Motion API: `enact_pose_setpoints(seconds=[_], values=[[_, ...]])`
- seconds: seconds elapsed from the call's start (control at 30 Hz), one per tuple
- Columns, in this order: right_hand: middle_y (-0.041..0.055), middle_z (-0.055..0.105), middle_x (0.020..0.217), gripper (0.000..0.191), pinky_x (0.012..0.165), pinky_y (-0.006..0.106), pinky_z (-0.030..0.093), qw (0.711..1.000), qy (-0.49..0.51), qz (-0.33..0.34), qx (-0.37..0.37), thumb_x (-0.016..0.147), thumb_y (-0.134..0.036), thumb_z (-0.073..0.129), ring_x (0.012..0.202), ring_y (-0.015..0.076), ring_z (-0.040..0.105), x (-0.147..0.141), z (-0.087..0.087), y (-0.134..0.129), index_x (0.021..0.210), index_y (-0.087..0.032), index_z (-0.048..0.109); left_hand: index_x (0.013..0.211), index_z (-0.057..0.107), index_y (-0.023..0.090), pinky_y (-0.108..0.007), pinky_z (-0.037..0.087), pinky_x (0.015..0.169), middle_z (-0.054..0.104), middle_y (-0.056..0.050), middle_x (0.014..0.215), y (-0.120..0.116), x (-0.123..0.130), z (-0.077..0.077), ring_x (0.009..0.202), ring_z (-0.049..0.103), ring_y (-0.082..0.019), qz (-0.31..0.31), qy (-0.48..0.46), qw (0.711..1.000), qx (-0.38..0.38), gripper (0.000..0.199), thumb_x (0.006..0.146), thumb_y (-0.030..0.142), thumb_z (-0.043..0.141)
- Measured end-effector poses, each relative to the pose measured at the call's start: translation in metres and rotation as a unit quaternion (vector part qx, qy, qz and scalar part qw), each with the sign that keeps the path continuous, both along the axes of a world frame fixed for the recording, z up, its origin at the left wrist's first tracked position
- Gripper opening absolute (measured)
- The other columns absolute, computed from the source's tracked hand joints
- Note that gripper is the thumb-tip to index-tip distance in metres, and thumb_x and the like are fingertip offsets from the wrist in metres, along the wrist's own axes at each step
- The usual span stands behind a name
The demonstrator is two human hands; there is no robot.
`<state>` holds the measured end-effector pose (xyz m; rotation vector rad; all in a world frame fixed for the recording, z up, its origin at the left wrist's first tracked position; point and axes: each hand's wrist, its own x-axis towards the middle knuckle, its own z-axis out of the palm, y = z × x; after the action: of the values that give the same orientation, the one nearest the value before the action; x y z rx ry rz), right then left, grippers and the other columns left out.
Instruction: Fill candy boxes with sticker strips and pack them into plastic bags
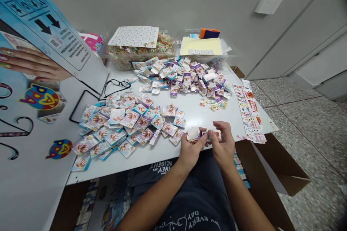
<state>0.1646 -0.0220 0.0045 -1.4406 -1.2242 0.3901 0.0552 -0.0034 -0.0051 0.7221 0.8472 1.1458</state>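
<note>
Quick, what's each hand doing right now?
Left hand: closed on a small box.
Right hand: fingers pinched at the same box.

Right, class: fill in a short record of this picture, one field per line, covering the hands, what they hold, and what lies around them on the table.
left hand: grips a small box with its flap open
right hand: fingers on a small item beside that box, too small to identify
near pile: closed little boxes printed with hands, left of the hands
far pile: open purple and white boxes
glasses: lying between the piles
sticker strip: at the table's right edge
table: white
</note>
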Motion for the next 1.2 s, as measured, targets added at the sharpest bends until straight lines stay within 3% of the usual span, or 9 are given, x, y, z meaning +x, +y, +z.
enact_pose_setpoints(seconds=[0.07, 0.2, 0.37, 0.43, 0.57, 0.7, 0.83, 0.93, 1.2], values=[[0.0070, 0.061, 0.108, 0.027, 0.072, 0.034, 0.052, 0.995, 0.088, -0.006, -0.046, 0.095, -0.043, 0.063, 0.093, 0.0221, 0.061, -0.006, -0.002, -0.002, 0.114, -0.023, 0.063, 0.096, 0.073, 0.014, -0.027, 0.059, 0.067, 0.075, -0.005, 0.083, -0.001, -0.001, 0.004, 0.069, 0.070, -0.016, -0.002, -0.001, 1.000, 0.005, 0.044, 0.069, 0.045, 0.088], [0.0025, 0.064, 0.086, 0.033, 0.064, 0.029, 0.051, 0.970, 0.224, 0.008, -0.095, 0.091, -0.052, 0.066, 0.070, 0.0164, 0.060, -0.013, -0.010, -0.003, 0.101, -0.020, 0.066, 0.100, 0.068, 0.016, -0.029, 0.059, 0.073, 0.075, -0.005, 0.088, -0.003, -0.002, 0.003, 0.078, 0.072, -0.018, 0.020, 0.034, 0.999, 0.024, 0.045, 0.071, 0.045, 0.087], [0.0010, 0.063, 0.077, 0.035, 0.058, 0.026, 0.046, 0.956, 0.285, -0.064, -0.013, 0.086, -0.053, 0.073, 0.062, 0.0130, 0.056, -0.003, -0.008, -0.004, 0.093, -0.020, 0.064, 0.107, 0.055, 0.021, -0.024, 0.054, 0.073, 0.069, -0.001, 0.093, -0.001, -0.003, -0.007, 0.075, 0.067, -0.013, -0.011, 0.117, 0.991, 0.068, 0.044, 0.075, 0.031, 0.084], [0.0017, 0.065, 0.081, 0.035, 0.056, 0.026, 0.046, 0.964, 0.259, -0.060, 0.004, 0.085, -0.051, 0.075, 0.059, 0.0122, 0.056, 0.003, 0.000, -0.006, 0.101, -0.021, 0.065, 0.098, 0.057, 0.019, -0.022, 0.050, 0.067, 0.066, 0.000, 0.085, 0.000, -0.005, -0.009, 0.072, 0.063, -0.012, -0.093, 0.155, 0.978, 0.099, 0.031, 0.077, 0.027, 0.079], [0.0022, 0.069, 0.083, 0.024, 0.059, 0.028, 0.050, 0.992, 0.106, 0.043, -0.056, 0.086, -0.039, 0.076, 0.065, 0.0162, 0.063, 0.012, 0.015, -0.012, 0.104, -0.024, 0.069, 0.092, 0.064, 0.017, -0.023, 0.048, 0.063, 0.067, -0.001, 0.081, -0.002, -0.011, -0.005, 0.073, 0.064, -0.015, -0.249, 0.186, 0.940, 0.140, 0.018, 0.076, 0.019, 0.072], [0.0020, 0.070, 0.084, 0.014, 0.065, 0.029, 0.051, 0.990, 0.000, 0.111, -0.082, 0.090, -0.033, 0.070, 0.071, 0.0175, 0.064, 0.024, 0.019, -0.015, 0.100, -0.024, 0.072, 0.102, 0.061, 0.018, -0.021, 0.044, 0.046, 0.064, 0.002, 0.068, -0.006, -0.017, 0.000, 0.052, 0.061, -0.014, -0.312, 0.173, 0.933, 0.052, 0.027, 0.077, 0.021, 0.070], [0.0044, 0.070, 0.095, 0.020, 0.072, 0.031, 0.053, 0.983, -0.055, 0.155, -0.075, 0.093, -0.031, 0.068, 0.083, 0.0198, 0.066, 0.034, 0.022, -0.020, 0.112, -0.025, 0.071, 0.114, 0.054, 0.019, -0.020, 0.046, 0.046, 0.063, 0.004, 0.068, -0.005, -0.021, 0.003, 0.049, 0.060, -0.012, -0.334, 0.080, 0.939, 0.018, 0.040, 0.080, 0.029, 0.074], [0.0048, 0.068, 0.097, 0.017, 0.075, 0.031, 0.052, 0.969, -0.114, 0.204, -0.081, 0.096, -0.028, 0.064, 0.087, 0.0194, 0.065, 0.039, 0.029, -0.022, 0.112, -0.025, 0.069, 0.109, 0.057, 0.018, -0.019, 0.045, 0.047, 0.064, 0.003, 0.075, -0.004, -0.023, 0.003, 0.055, 0.062, -0.011, -0.332, 0.087, 0.939, 0.042, 0.042, 0.076, 0.030, 0.081], [0.0040, 0.066, 0.093, 0.012, 0.074, 0.029, 0.048, 0.922, -0.158, 0.298, -0.191, 0.100, -0.029, 0.058, 0.084, 0.0181, 0.063, 0.059, 0.063, -0.013, 0.101, -0.024, 0.069, 0.102, 0.058, 0.016, -0.024, 0.050, 0.057, 0.068, -0.003, 0.083, 0.006, -0.031, 0.003, 0.076, 0.070, -0.020, -0.373, 0.052, 0.924, 0.071, 0.038, 0.083, 0.044, 0.077]])
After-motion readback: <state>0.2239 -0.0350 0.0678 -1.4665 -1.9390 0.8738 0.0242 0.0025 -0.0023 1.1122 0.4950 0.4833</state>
